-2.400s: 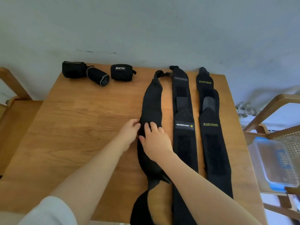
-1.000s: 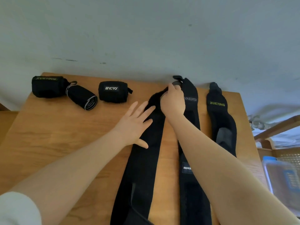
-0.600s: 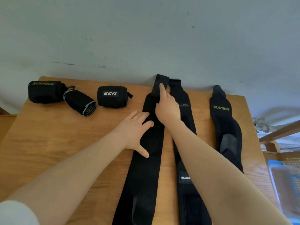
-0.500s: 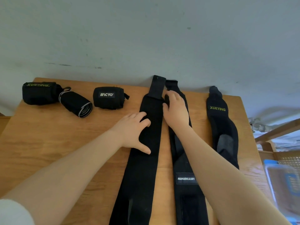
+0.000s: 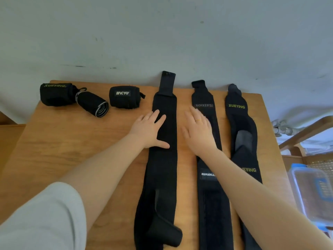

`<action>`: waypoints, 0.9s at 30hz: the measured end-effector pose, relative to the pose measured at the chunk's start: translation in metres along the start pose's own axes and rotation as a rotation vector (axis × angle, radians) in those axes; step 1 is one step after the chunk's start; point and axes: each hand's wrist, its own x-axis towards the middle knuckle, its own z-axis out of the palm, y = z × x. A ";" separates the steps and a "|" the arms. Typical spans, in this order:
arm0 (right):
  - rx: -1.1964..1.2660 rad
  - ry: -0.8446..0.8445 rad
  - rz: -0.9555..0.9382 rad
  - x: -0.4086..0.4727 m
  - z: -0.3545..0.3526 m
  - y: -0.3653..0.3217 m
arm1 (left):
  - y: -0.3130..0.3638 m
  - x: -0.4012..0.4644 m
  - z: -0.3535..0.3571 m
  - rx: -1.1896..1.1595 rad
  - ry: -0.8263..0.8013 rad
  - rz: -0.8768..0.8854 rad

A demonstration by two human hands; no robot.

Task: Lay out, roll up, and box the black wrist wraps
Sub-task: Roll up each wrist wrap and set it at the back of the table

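Three black wrist wraps lie unrolled side by side on the wooden table (image 5: pixel 75 141). The plain left wrap (image 5: pixel 163 168) has its far tab up against the wall and its near end curled. My left hand (image 5: pixel 150 130) rests flat on its left edge, fingers straight. The middle wrap (image 5: pixel 207 98), marked BOKEERSI, lies under my flat right hand (image 5: pixel 197 130), which overlaps its left edge. The XUEYING wrap (image 5: pixel 241 127) lies rightmost, untouched. Three rolled wraps sit at the back left: a XUEYING roll (image 5: pixel 55 94), a roll with grey edges (image 5: pixel 92 103) and an IIICYO roll (image 5: pixel 124 96).
A grey wall runs right behind the table's far edge. A clear plastic box with a blue lid (image 5: pixel 313 193) sits on a wooden chair (image 5: pixel 306 130) to the right of the table. Bare tabletop shows at the left.
My right hand has drawn back from the far tab of the left wrap and come down flat on the middle wrap. The left wrap now lies straight. My left hand stays on it.
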 end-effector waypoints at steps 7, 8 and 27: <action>0.297 -0.373 0.029 -0.156 0.021 -0.058 | 0.009 -0.110 0.029 -0.475 0.255 -0.039; 0.313 -0.365 0.051 -0.172 0.025 -0.064 | 0.010 -0.129 0.035 -0.504 0.234 -0.070; 0.618 0.134 0.366 -0.313 0.066 -0.122 | 0.063 -0.309 0.130 -1.636 -0.040 -0.343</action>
